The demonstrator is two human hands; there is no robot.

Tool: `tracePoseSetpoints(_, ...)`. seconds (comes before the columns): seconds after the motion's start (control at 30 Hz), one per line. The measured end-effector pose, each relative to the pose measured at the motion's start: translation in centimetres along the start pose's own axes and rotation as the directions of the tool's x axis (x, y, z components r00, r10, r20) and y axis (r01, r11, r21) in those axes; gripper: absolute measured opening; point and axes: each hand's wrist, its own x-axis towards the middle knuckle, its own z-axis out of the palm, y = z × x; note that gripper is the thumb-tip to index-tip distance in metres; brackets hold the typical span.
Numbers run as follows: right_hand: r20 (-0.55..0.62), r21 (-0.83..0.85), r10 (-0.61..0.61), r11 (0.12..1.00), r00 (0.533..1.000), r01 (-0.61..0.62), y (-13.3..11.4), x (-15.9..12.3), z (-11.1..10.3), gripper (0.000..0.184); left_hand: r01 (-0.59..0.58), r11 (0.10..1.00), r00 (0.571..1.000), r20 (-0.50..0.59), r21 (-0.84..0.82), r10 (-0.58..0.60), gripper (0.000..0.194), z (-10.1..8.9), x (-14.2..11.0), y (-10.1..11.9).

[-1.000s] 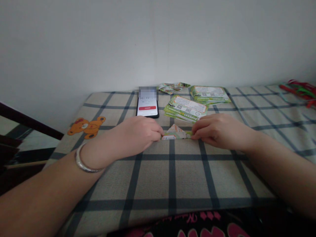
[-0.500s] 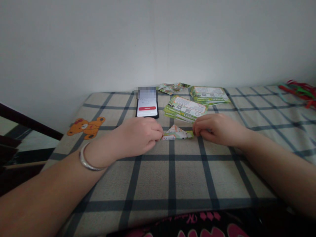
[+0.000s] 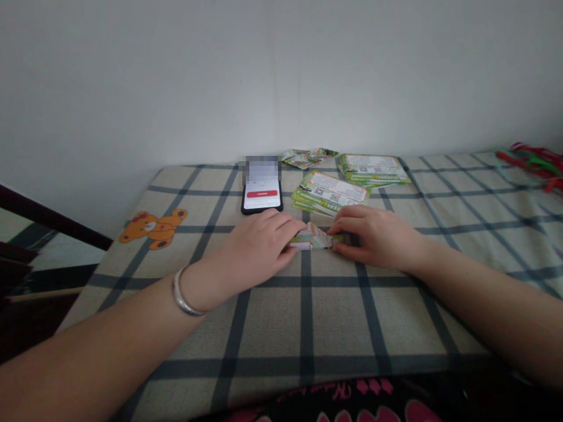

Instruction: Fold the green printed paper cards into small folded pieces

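Note:
A small folded paper (image 3: 313, 239) with a peaked top and a flat band along its lower edge lies on the checked tablecloth. My left hand (image 3: 266, 243), with a silver bangle on the wrist, grips its left end between thumb and fingers. At the opposite end, my right hand (image 3: 372, 237) pinches the paper the same way. Just behind the hands is a stack of green and white printed leaflets (image 3: 332, 192), partly covered by the right fingertips. Both ends of the folded paper are hidden by fingers.
A phone (image 3: 262, 199) with a lit screen lies behind my left hand. Folded paper pieces (image 3: 308, 157) and another leaflet stack (image 3: 373, 168) rest near the wall. A bear cutout (image 3: 153, 228) is at left, red and green strands (image 3: 534, 164) at far right.
Both hands have moved closer in on the folded paper, the left one rightward and the right one leftward. Their thumbs now press its front edge, and less of its band shows.

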Motion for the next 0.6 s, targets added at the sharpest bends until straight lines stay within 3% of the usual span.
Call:
tracePoseSetpoints(0.17, -0.018, 0.032, -0.026, 0.999, 1.000, 0.026, -0.07, 0.17, 0.33, 0.018, -0.002, 0.998, 0.999, -0.034, -0.055, 0.000, 0.046, 0.48, 0.03, 0.04)
tracePoseSetpoints(0.37, -0.039, 0.093, -0.106, 0.990, 0.994, 0.109, -0.44, 0.32, 0.51, 0.011, -0.006, 0.994, 0.998, -0.068, -0.106, -0.001, 0.052, 0.86, -0.02, -0.02)
tracePoseSetpoints(0.6, -0.074, 0.006, -0.183, 0.983, 0.980, 0.184, -0.76, 0.31, 0.62, 0.011, -0.054, 0.993, 0.993, -0.113, -0.108, 0.041, 0.052, 1.01, 0.03, -0.12)
